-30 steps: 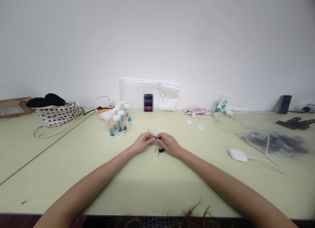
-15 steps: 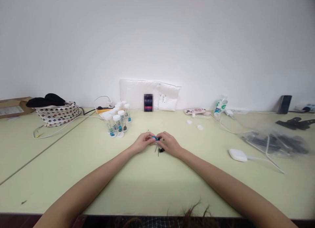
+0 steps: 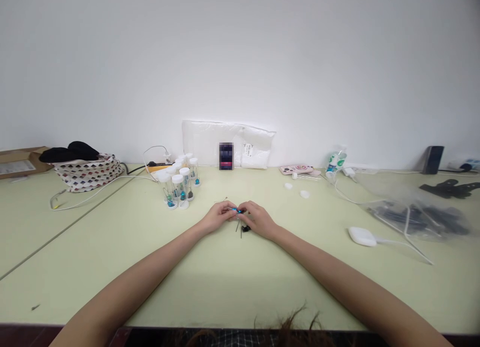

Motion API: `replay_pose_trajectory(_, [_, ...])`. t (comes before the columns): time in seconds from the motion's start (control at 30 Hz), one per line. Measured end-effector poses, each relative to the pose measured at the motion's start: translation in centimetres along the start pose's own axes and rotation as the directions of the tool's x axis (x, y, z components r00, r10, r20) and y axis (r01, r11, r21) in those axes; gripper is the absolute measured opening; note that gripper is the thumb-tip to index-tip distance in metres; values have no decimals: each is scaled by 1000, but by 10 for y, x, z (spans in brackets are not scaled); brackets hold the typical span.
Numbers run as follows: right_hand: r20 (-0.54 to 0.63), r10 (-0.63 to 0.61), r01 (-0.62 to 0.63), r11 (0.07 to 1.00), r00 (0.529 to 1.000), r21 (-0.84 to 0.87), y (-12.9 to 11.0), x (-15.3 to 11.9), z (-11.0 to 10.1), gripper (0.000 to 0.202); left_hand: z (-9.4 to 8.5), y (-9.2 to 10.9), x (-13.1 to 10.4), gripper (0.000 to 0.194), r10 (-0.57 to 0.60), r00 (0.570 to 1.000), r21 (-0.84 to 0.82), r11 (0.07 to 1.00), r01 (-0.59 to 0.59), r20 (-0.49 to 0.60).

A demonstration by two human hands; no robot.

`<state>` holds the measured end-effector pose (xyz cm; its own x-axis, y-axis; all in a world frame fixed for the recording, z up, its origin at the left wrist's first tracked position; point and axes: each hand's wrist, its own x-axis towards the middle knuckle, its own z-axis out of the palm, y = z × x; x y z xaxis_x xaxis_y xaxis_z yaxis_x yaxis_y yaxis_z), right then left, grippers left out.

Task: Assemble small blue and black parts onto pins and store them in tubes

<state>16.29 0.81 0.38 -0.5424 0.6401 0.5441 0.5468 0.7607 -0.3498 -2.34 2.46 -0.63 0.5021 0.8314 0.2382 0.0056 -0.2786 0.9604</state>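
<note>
Both hands meet over the middle of the pale green table (image 3: 210,267). Between the fingertips is a small blue metallic part (image 3: 235,210). My left hand (image 3: 218,216) pinches it from the left. My right hand (image 3: 258,218) has its thumb and fingers closed at the part's right end, where a dark piece shows. Thin metal rods (image 3: 241,231) lie just below the fingertips. A small black piece (image 3: 246,228) rests beside them, under my right hand. Another thin rod (image 3: 225,199) shows behind my left hand. Fine details between the fingertips are too small to tell.
Several clear tubes with white caps (image 3: 184,172) stand at left. A phone (image 3: 226,156) leans on a bubble-wrap pack (image 3: 204,137). White caps (image 3: 304,194) and an empty tube (image 3: 309,177) lie right of centre. A white charger (image 3: 362,236) and plastic bag (image 3: 423,217) are farther right.
</note>
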Motion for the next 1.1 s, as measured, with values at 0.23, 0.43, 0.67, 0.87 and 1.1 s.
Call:
replay_pose_trajectory(0.23, [-11, -26, 26, 1000, 1000, -7, 1, 0, 0, 14, 0, 1, 0, 30, 7, 1000, 14, 1000, -7, -3])
replay_pose_trajectory(0.43, [0, 23, -23, 1000, 1000, -15, 1, -1, 0, 14, 0, 2, 0, 29, 5, 1000, 8, 1000, -5, 10])
replay_pose_trajectory(0.67, [2, 6, -5, 1000, 1000, -21, 1, -1, 1, 15, 0, 2, 0, 29, 4, 1000, 9, 1000, -4, 3])
replay_pose_trajectory(0.87, [-16, 2, -2, 1000, 1000, -19, 3, -1, 2, 14, 1, 1, 0, 29, 1, 1000, 6, 1000, -1, -2])
replay_pose_trajectory(1.1, [-9, -8, 8, 1000, 1000, -12, 2, -1, 1, 15, 0, 2, -1, 28, 8, 1000, 12, 1000, -8, 6])
